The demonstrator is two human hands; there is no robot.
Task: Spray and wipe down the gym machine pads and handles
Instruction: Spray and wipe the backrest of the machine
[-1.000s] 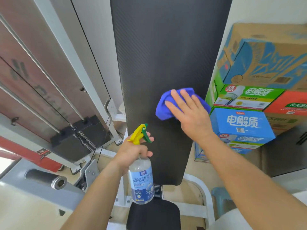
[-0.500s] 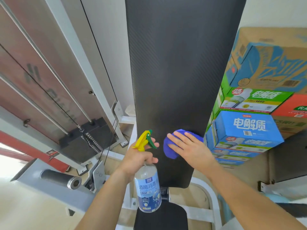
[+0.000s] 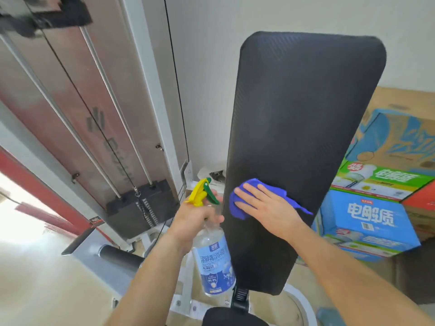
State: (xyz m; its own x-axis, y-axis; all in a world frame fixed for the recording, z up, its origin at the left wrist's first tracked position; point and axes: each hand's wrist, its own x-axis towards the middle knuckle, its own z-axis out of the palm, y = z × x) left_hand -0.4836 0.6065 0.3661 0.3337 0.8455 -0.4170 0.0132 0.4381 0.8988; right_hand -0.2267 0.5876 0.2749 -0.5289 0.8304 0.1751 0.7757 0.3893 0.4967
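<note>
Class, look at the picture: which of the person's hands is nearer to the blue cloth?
Right. The right hand lies flat on the blue cloth, pressing it against the black back pad. The left hand is beside the pad, holding the spray bottle.

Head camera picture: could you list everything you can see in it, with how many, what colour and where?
back pad: one, black, upright, centre to right.
cloth: one, blue, pressed flat on the lower part of the back pad, near its left edge.
spray bottle: one, clear with a blue label and a yellow and green trigger, just left of the back pad.
seat pad: one, black, bottom centre, partly out of frame.
weight stack: one, black, left of centre, with guide rods running up from it.
roller pad: one, dark, lower left.
cartons: several stacked, blue, green, brown and red, right.
left hand: one, gripping the spray bottle's neck.
right hand: one, fingers spread on the cloth.
</note>
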